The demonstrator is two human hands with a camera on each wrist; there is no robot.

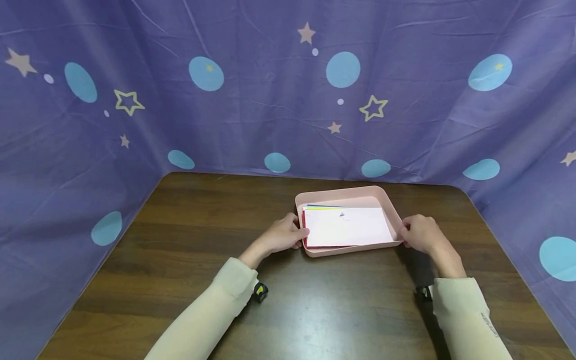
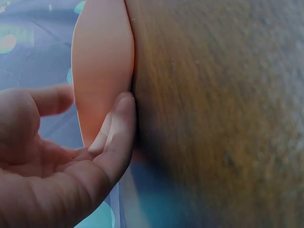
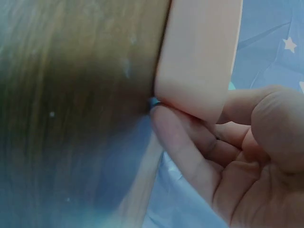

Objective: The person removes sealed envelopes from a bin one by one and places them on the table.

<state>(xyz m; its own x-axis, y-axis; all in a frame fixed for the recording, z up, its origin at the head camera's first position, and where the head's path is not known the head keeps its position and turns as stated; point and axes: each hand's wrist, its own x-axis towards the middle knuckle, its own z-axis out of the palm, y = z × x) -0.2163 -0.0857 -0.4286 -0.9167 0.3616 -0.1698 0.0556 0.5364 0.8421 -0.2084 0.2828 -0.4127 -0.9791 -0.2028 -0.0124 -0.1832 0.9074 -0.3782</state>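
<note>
A shallow pink tray (image 1: 360,192) is on the table, set slightly askew. In it lies a white sheet or envelope (image 1: 348,227) with a small dark print, over others whose red, yellow and blue edges peek out. My left hand (image 1: 282,233) grips the tray's left side, thumb over the rim; the left wrist view shows its fingers against the outer wall (image 2: 102,61). At the near right corner, my right hand (image 1: 422,234) pinches the tray. Its fingertips reach the lower edge of the wall (image 3: 197,57) in the right wrist view.
The dark wooden table (image 1: 202,220) reaches back to a purple curtain (image 1: 270,100) with stars and blue spots, which also hangs along both sides. Each wrist carries a small black device, such as the left one (image 1: 260,291).
</note>
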